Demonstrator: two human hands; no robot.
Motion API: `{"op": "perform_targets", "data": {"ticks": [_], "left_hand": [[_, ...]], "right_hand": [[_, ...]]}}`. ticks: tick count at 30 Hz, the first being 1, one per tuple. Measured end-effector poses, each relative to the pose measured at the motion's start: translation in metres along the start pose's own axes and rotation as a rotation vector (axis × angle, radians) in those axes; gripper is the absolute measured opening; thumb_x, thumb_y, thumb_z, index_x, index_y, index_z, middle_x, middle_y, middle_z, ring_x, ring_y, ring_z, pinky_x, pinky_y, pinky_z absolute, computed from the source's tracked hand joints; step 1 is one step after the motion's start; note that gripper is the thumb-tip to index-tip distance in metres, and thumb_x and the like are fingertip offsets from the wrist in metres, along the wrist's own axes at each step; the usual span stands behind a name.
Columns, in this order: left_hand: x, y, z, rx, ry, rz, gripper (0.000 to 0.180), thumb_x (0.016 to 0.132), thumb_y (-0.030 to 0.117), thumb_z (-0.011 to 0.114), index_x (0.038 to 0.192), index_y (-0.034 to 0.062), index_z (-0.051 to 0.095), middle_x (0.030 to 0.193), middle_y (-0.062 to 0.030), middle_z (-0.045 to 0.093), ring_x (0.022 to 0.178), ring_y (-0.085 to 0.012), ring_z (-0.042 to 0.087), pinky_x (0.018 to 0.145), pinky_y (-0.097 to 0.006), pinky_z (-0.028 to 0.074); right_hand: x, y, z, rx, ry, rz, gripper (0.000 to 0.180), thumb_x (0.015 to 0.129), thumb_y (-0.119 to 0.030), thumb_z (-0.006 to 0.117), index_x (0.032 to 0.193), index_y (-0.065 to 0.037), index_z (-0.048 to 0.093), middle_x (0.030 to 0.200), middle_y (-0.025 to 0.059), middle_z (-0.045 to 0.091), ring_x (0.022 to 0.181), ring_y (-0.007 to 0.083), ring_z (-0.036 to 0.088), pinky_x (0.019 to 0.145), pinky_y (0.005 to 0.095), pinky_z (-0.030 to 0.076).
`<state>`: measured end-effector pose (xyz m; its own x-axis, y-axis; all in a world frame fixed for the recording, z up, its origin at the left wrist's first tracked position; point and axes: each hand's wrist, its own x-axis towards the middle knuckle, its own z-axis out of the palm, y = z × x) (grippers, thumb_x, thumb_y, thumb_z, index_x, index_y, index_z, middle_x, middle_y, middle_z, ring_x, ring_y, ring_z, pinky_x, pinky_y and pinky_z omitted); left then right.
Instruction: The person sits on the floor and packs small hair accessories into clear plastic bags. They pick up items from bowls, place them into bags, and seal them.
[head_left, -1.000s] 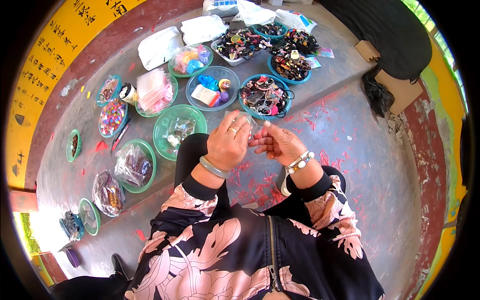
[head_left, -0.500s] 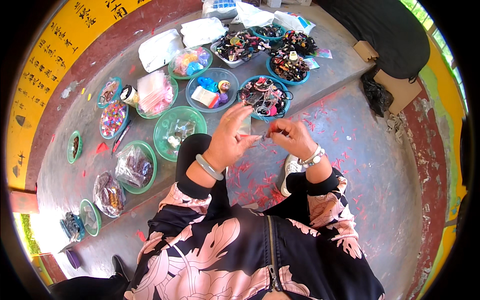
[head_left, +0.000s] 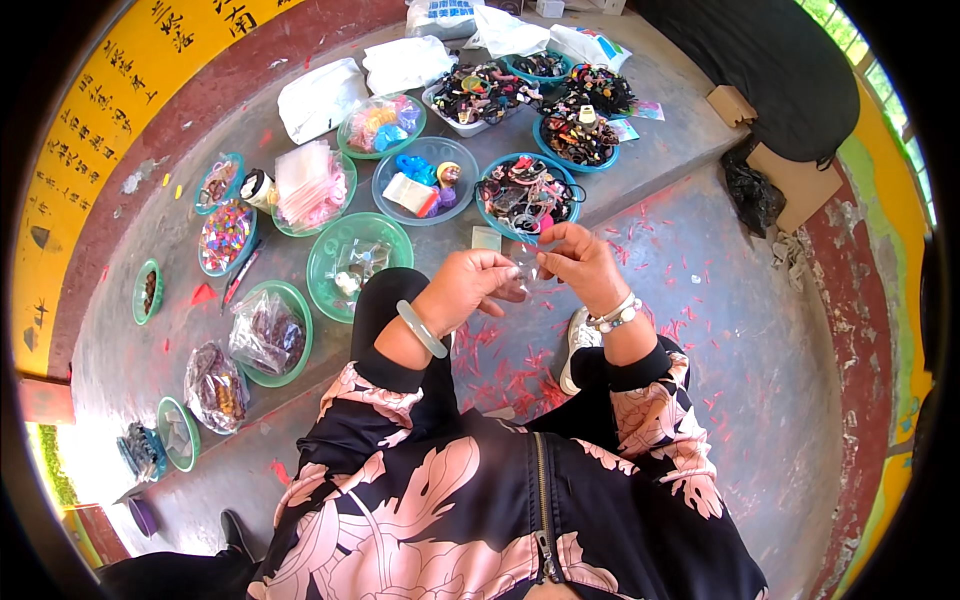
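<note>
Two hands of mine meet in front of my knees in the head view, and between them sits a small clear plastic packet [head_left: 528, 268]. My left hand [head_left: 470, 290], with a pale green bangle [head_left: 421, 328] on its wrist, pinches the packet's left edge between thumb and fingertips. My right hand [head_left: 583, 265], with a beaded white bracelet [head_left: 615, 314] on its wrist, is closed on the packet's right edge the same way. What is inside the packet I cannot tell; it is too small and too glassy.

The packet hangs in the air over the grey concrete floor [head_left: 740, 330], just in front of a round blue bowl of dark hair clips and bands [head_left: 527, 192]. Beside that bowl, to the left, stands a clear round bowl with blue and white trinkets [head_left: 425, 180]. Nearer my left knee is a green plastic bowl holding small clear packets [head_left: 358, 258], and another green bowl with a bag of brownish pieces [head_left: 268, 332] lies further left. More bowls of coloured bits run along the step toward the yellow painted wall [head_left: 90, 150]. Red paper scraps [head_left: 505, 365] are scattered on the floor under my hands. My black jacket with pink leaf print [head_left: 450, 500] fills the lower edge.
</note>
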<state>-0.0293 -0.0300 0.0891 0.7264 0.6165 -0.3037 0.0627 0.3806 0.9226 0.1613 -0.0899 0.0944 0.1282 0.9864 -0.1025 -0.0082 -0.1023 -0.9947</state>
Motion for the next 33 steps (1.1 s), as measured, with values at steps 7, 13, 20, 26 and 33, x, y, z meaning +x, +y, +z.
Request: {"op": "perform_targets", "data": {"ticks": [7, 13, 20, 26, 33], "left_hand": [[0.0, -0.004, -0.002, -0.061, 0.184, 0.024, 0.021, 0.089, 0.018, 0.052, 0.099, 0.0001, 0.058, 0.089, -0.0088, 0.066, 0.081, -0.0164, 0.065, 0.056, -0.023, 0.05], [-0.001, -0.005, 0.013, 0.031, 0.241, 0.126, 0.023, 0.089, 0.016, 0.052, 0.103, -0.0008, 0.058, 0.089, -0.0083, 0.065, 0.082, -0.0151, 0.064, 0.061, -0.025, 0.052], [-0.001, -0.007, 0.016, -0.027, 0.22, 0.181, 0.02, 0.088, 0.014, 0.053, 0.103, 0.0008, 0.057, 0.09, -0.0079, 0.065, 0.084, -0.0147, 0.064, 0.061, -0.023, 0.052], [-0.005, 0.0, 0.01, -0.23, 0.194, 0.097, 0.017, 0.088, 0.015, 0.053, 0.1, 0.0025, 0.056, 0.092, -0.008, 0.065, 0.083, -0.0158, 0.065, 0.056, -0.02, 0.049], [-0.005, -0.003, -0.004, -0.502, -0.119, 0.016, 0.018, 0.09, 0.016, 0.05, 0.101, 0.002, 0.055, 0.087, -0.0102, 0.064, 0.067, -0.0146, 0.064, 0.043, -0.017, 0.044]], "right_hand": [[-0.008, -0.016, 0.012, -0.731, 0.307, -0.871, 0.019, 0.071, 0.0, 0.062, 0.089, -0.004, 0.062, 0.083, 0.0078, 0.062, 0.071, 0.0225, 0.061, 0.06, 0.0305, 0.049], [-0.011, -0.004, 0.032, -0.797, 0.287, -0.72, 0.023, 0.072, -0.005, 0.062, 0.094, -0.008, 0.063, 0.088, 0.0085, 0.061, 0.072, 0.0281, 0.061, 0.06, 0.0337, 0.05], [-0.012, 0.001, 0.03, -0.616, 0.179, -0.558, 0.022, 0.072, -0.002, 0.06, 0.093, -0.008, 0.063, 0.08, 0.0094, 0.059, 0.066, 0.0265, 0.06, 0.056, 0.0328, 0.047], [-0.007, -0.006, 0.012, -0.249, 0.238, -0.353, 0.024, 0.074, 0.005, 0.055, 0.093, -0.006, 0.063, 0.076, 0.0004, 0.056, 0.067, 0.0101, 0.053, 0.056, 0.024, 0.042], [-0.006, -0.008, 0.007, 0.037, -0.177, -0.314, 0.029, 0.074, 0.006, 0.055, 0.1, -0.005, 0.061, 0.092, -0.0007, 0.053, 0.071, 0.0035, 0.048, 0.057, 0.0163, 0.039]]}}
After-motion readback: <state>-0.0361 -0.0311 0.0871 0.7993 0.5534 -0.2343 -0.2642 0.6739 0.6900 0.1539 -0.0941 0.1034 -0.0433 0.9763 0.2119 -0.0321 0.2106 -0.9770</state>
